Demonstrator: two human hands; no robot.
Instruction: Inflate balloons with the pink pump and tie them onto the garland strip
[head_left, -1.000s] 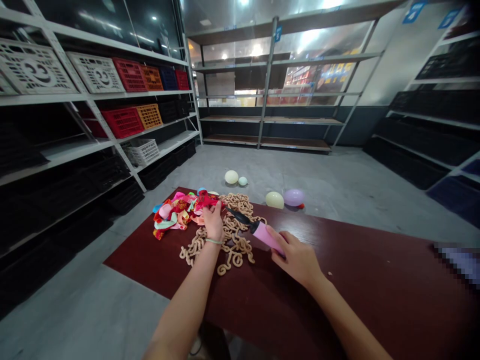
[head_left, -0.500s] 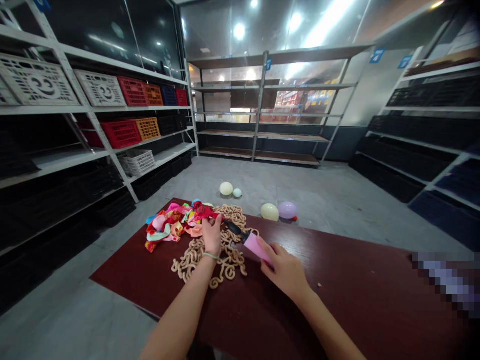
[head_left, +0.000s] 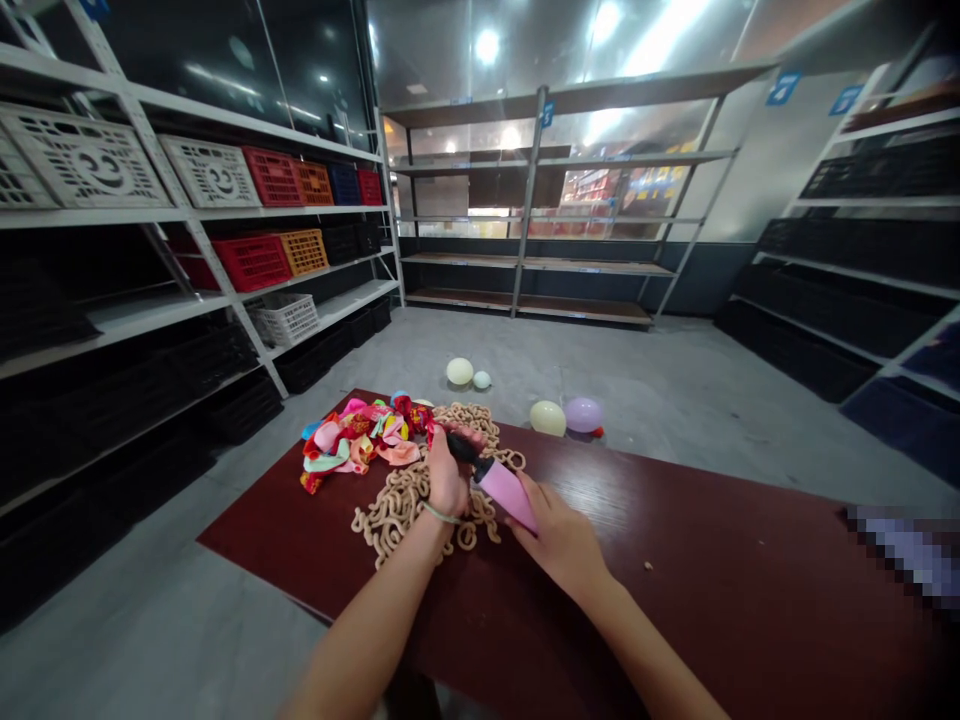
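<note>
Pink balloon pump (head_left: 504, 497) in right hand (head_left: 556, 545), left hand (head_left: 448, 478) at nozzle (head_left: 463, 449).

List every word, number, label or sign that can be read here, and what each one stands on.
Blue tag on the middle shelving upright: one digit, perhaps "3", too small to be sure.
Two blue wall signs, upper right: too blurred to read.
Blue tag on the left shelving, top edge: cut off, unreadable.
Shop signage beyond the glass: too blurred to read.
Pink balloon pump: no readable text.
</note>
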